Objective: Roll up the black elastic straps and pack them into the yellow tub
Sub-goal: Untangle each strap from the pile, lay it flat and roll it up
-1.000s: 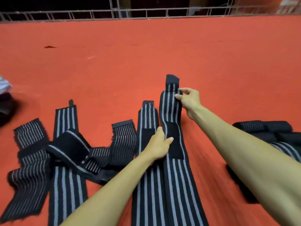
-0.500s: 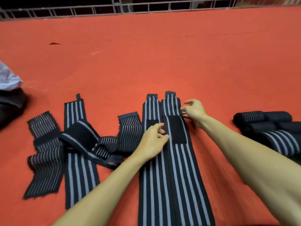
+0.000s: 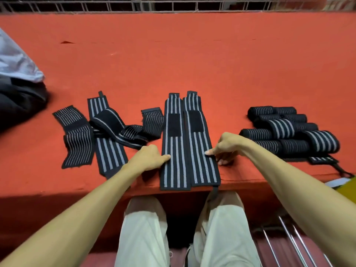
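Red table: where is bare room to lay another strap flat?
Free: the wide far stretch of the red table between the strap ends and the wire railing. Crowded: loose straps left, two flat straps centre, rolled straps right.

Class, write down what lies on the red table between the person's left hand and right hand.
Two flat black grey-striped elastic straps, side by side, as the head view shows.
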A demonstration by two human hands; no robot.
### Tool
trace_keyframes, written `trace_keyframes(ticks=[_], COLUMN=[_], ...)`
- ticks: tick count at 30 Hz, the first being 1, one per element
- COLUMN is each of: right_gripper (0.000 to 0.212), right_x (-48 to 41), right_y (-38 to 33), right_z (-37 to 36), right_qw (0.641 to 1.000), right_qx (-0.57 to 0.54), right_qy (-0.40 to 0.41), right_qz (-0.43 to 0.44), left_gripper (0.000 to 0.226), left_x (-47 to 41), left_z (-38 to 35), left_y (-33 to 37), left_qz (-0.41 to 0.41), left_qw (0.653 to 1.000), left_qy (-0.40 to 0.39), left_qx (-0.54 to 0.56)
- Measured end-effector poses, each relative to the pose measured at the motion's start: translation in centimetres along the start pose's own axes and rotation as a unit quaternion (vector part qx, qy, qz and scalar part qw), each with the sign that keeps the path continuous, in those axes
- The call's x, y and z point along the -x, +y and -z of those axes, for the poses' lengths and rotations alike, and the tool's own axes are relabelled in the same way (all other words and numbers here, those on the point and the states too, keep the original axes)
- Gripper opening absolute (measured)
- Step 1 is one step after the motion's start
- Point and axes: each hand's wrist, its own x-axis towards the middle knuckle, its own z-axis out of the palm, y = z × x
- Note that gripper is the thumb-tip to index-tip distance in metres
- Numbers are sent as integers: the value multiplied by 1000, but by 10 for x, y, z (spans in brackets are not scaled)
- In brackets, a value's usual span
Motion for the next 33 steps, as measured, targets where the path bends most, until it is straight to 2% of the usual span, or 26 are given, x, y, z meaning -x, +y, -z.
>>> trace_keyframes(ticks=[2, 3, 5, 7, 8, 9, 11, 14, 15, 17, 22, 24, 27, 29, 33], right_gripper=[28, 20, 22, 26, 25, 25, 23, 6, 6, 11, 19, 21, 30, 30, 25], right_x=[4, 6, 9, 12, 14, 16, 18, 17, 17, 17, 24, 24, 23, 21, 5], right_y=[2, 3, 8, 10, 11, 12, 13, 16, 17, 18, 22, 21, 13, 5, -13], right_z=[-5, -5, -3, 2, 4, 6, 6, 3, 1, 0, -7, -9, -7, -1, 16], right_qw=[1000, 1000, 999, 999, 999, 999, 998, 995, 995, 995, 997, 999, 997, 993, 990], right_qx=[-16, -27, -36, -37, -38, -42, -49, -71, -73, -72, -36, 1, 67, 114, 117], right_qy=[-3, -3, 6, 11, 8, 2, -12, -50, -56, -59, -58, -45, -32, -18, 46], right_qz=[4, 8, 20, 29, 32, 34, 39, 38, 36, 31, 21, 17, 11, 18, 65], left_gripper=[44, 42, 35, 23, 13, 12, 26, 15, 14, 22, 37, 43, 50, 51, 40], left_x=[5, 6, 12, 17, 19, 21, 24, 32, 37, 44, 42, 41, 35, 28, 8], left_z=[2, 2, 0, -2, -4, -6, -9, -9, -8, -6, -11, -10, -2, 4, 19], left_y=[1, -1, -4, -6, -7, -6, -7, 0, 4, 7, -3, -3, -1, 0, 15], left_qz=[2, -5, -7, -3, 0, -3, 2, -7, -10, -14, -24, -43, -71, -77, -115], left_qw=[999, 994, 964, 932, 924, 917, 902, 881, 876, 891, 973, 988, 991, 990, 992], left_qy=[-27, -42, -73, -107, -125, -142, -165, -181, -187, -188, -167, -138, -79, -56, -37], left_qx=[40, 99, 256, 347, 361, 373, 399, 437, 444, 414, 155, 49, -83, -107, -33])
